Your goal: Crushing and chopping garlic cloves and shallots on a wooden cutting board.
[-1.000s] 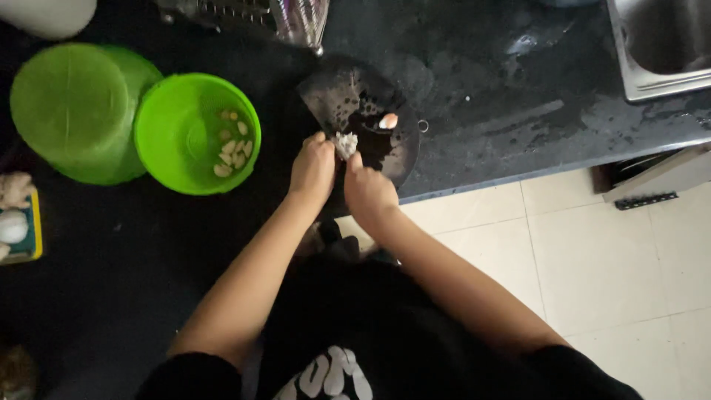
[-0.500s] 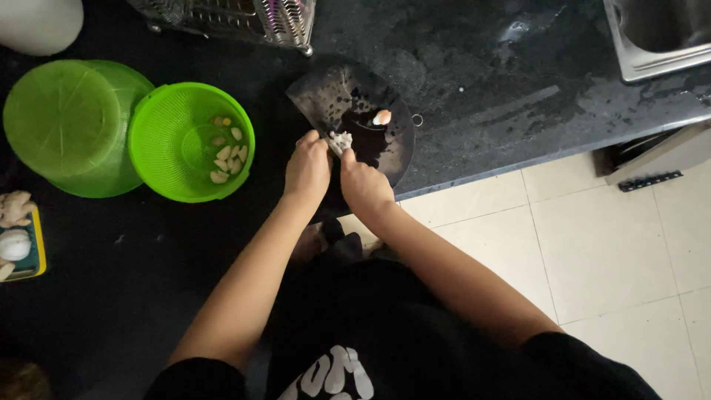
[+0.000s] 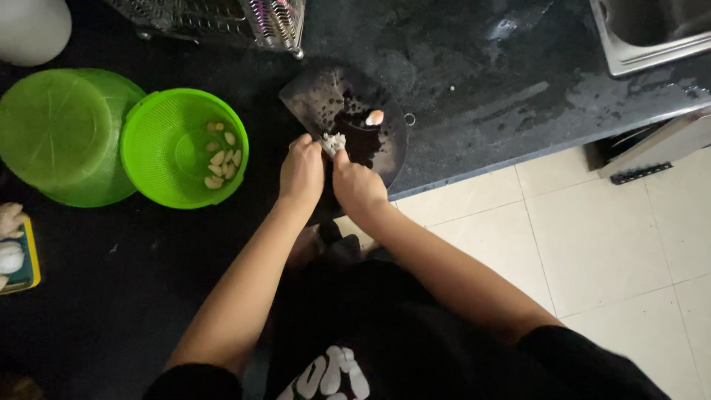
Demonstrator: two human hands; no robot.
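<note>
Both hands, left hand (image 3: 301, 169) and right hand (image 3: 356, 181), are pinching one garlic piece (image 3: 333, 142) together over a dark board (image 3: 348, 118), a green bowl (image 3: 185, 148) sitting just left.

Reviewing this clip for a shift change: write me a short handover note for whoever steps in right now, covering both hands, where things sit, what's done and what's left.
Left hand and right hand: both closed on one small pale garlic piece, pinched between the fingertips over the dark round board on the black counter.
One peeled clove lies loose on the board.
Done: several peeled cloves are in the green colander left of the hands; a second green bowl sits beside it.
Left: the piece in hand looks only partly peeled. Whole garlic waits at the far left edge.
</note>
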